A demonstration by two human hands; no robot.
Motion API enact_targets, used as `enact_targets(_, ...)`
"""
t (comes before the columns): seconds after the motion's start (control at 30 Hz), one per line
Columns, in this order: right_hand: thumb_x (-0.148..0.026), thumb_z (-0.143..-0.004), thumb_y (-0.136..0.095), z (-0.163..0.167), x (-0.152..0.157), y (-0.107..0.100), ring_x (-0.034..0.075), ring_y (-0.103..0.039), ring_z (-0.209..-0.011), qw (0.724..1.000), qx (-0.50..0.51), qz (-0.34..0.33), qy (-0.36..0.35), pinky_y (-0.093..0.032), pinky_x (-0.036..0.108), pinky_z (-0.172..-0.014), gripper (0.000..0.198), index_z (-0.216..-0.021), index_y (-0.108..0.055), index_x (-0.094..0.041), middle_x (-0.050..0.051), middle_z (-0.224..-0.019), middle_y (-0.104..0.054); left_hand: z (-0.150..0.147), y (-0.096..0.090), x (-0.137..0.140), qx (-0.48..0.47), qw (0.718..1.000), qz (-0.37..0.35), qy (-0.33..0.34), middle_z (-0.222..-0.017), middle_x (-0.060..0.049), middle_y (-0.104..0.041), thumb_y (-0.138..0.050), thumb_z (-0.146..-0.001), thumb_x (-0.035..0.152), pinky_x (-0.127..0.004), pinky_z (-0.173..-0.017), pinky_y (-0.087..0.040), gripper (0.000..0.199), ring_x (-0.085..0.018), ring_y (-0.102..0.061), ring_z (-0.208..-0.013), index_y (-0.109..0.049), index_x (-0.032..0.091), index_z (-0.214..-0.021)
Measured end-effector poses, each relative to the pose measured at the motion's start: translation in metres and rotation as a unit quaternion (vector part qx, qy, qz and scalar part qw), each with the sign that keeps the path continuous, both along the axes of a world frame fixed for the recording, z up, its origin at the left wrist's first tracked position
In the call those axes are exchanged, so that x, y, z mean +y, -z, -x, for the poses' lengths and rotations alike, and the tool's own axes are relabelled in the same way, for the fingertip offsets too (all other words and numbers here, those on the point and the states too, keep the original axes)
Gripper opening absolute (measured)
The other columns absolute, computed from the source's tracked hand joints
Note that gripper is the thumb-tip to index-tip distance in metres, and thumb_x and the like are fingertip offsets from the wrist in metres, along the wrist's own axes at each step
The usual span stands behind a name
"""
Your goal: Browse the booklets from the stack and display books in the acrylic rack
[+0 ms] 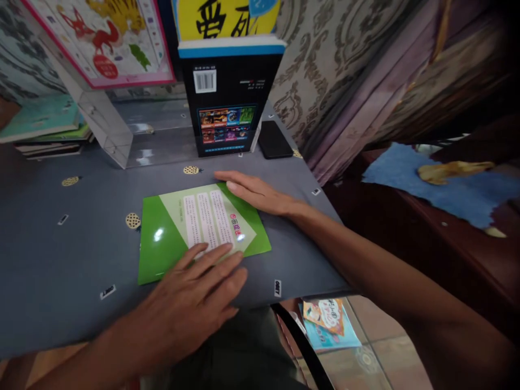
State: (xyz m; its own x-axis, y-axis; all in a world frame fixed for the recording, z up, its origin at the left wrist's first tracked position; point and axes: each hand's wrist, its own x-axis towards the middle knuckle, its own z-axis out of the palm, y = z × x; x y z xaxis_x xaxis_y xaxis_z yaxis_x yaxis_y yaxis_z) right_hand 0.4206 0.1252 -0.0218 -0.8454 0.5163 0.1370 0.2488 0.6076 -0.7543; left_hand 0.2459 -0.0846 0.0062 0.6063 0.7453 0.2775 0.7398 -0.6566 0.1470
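Observation:
A glossy green book point(162, 233) lies flat on the grey patterned tablecloth, with a pale panel of printed text on its cover. My left hand point(207, 281) is over its near edge, fingers spread and the fingertips on or just above the cover. At the far right corner of the book rests my right hand point(254, 192), fingers stretched out, its inner side against the cover's edge. Neither hand grips anything.
Behind the book a clear bookend point(117, 135) holds a black book point(231, 103) upright. A black phone point(275, 140) lies right of it. Stacked books point(49, 124) are at the left, a blue cloth point(455, 189) at the right. A booklet point(329, 325) is on the floor.

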Motion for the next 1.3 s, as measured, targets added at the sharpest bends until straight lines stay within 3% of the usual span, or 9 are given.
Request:
enact_targets(0.1,-0.049,-0.106,-0.032,-0.001,0.003,-0.001,0.022,-0.047,-0.141,0.998,0.046,0.052,0.009,-0.035,0.049,-0.119,0.051,-0.149,-0.045,-0.025,0.006,-0.153,-0.051,-0.018,0.007,0.02,0.032,0.996,0.031,0.074,-0.145,-0.012,-0.058,-0.051,-0.101,0.039,-0.049,-0.117,-0.038,0.041,-0.026,-0.045,-0.142,-0.052,0.018,-0.136)
enact_targets(0.2,-0.049,-0.106,-0.033,-0.002,0.006,-0.002,0.022,-0.047,-0.141,0.992,0.07,0.106,0.018,-0.036,0.047,-0.119,0.051,-0.15,-0.044,-0.025,0.006,-0.151,-0.054,-0.024,0.012,0.039,0.053,0.993,0.054,0.094,-0.147,-0.012,-0.056,-0.047,-0.102,0.044,-0.047,-0.12,-0.033,0.046,-0.024,-0.045,-0.143,-0.047,0.019,-0.141)
enact_targets(0.4,-0.055,-0.105,-0.033,-0.002,0.012,0.004,0.022,-0.05,-0.139,0.969,0.126,0.211,0.016,-0.036,0.046,-0.12,0.056,-0.149,-0.044,-0.022,0.01,-0.151,-0.053,-0.013,0.009,0.096,0.088,0.992,0.061,0.073,-0.146,-0.013,-0.056,-0.03,-0.106,0.045,-0.046,-0.115,-0.036,0.048,-0.025,-0.053,-0.135,-0.048,0.015,-0.139)
enact_targets(0.53,-0.066,-0.098,-0.042,-0.001,0.016,0.012,0.024,-0.051,-0.139,0.956,0.179,0.231,0.013,-0.037,0.047,-0.12,0.066,-0.146,-0.047,-0.021,0.012,-0.15,-0.053,0.001,0.013,0.13,0.085,0.994,0.06,0.023,-0.137,-0.016,-0.061,-0.028,-0.107,0.045,-0.048,-0.114,-0.038,0.051,-0.026,-0.056,-0.13,-0.046,0.011,-0.14)
enact_targets(0.7,-0.065,-0.098,-0.043,-0.002,0.014,0.011,0.025,-0.054,-0.135,0.973,0.159,0.164,0.03,-0.041,0.048,-0.117,0.06,-0.142,-0.052,-0.025,0.009,-0.148,-0.056,0.01,0.023,0.139,0.045,0.997,0.067,-0.008,-0.139,-0.013,-0.06,-0.032,-0.106,0.044,-0.051,-0.116,-0.037,0.046,-0.026,-0.053,-0.132,-0.047,0.016,-0.139)
enact_targets(1.0,-0.056,-0.101,-0.039,0.003,-0.005,0.009,0.027,-0.054,-0.135,0.994,0.084,-0.038,0.054,-0.04,0.053,-0.117,0.052,-0.139,-0.056,-0.024,0.01,-0.144,-0.059,0.008,0.028,0.137,0.048,0.999,0.018,-0.011,-0.133,-0.01,-0.065,-0.043,-0.104,0.034,-0.048,-0.117,-0.035,0.032,-0.023,-0.056,-0.129,-0.057,0.014,-0.125)
enact_targets(1.2,-0.056,-0.101,-0.037,0.005,-0.006,0.012,0.028,-0.054,-0.135,0.993,0.056,-0.079,0.065,-0.04,0.052,-0.117,0.054,-0.139,-0.056,-0.023,0.011,-0.144,-0.059,0.005,0.026,0.129,0.112,0.99,-0.069,-0.059,-0.107,-0.01,-0.069,-0.042,-0.103,0.023,-0.042,-0.097,-0.05,0.027,-0.023,-0.063,-0.108,-0.067,0.014,-0.096)
enact_targets(1.3,-0.058,-0.1,-0.036,0.005,-0.006,0.012,0.029,-0.054,-0.135,0.994,0.039,-0.085,0.065,-0.04,0.053,-0.117,0.057,-0.14,-0.056,-0.022,0.012,-0.145,-0.059,0.005,0.025,0.126,0.128,0.984,-0.086,-0.091,-0.103,-0.01,-0.067,-0.042,-0.102,0.021,-0.04,-0.089,-0.053,0.028,-0.024,-0.063,-0.104,-0.068,0.014,-0.094)
